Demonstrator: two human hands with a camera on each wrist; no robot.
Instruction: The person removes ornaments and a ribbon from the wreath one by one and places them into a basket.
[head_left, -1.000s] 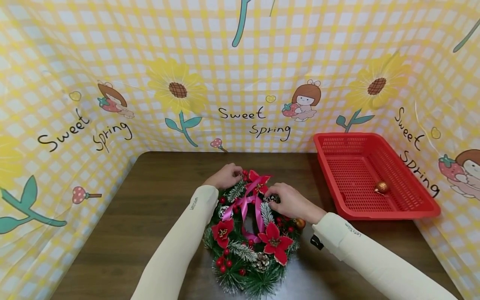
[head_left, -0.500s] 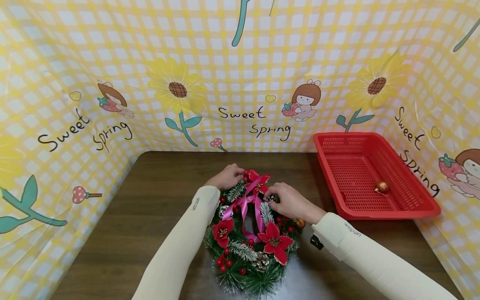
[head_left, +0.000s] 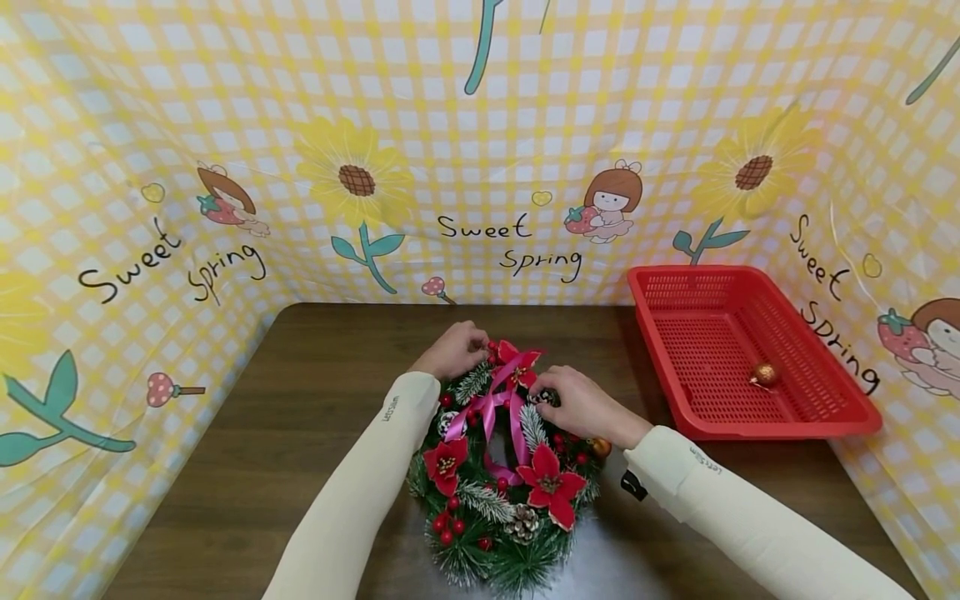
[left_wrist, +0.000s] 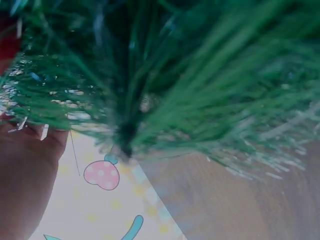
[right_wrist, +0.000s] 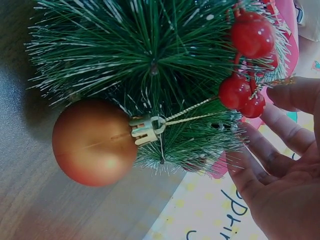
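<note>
At the wreath [head_left: 517, 565], both hands [head_left: 453, 352] [head_left: 583, 404], left fingers [left_wrist: 54, 137] half-hidden by greenery [left_wrist: 200, 70]

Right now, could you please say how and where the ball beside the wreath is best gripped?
I'd cup the ball by its round body, from the side away from the wreath: its cap and string point toward the berries, leaving that side free.
</note>
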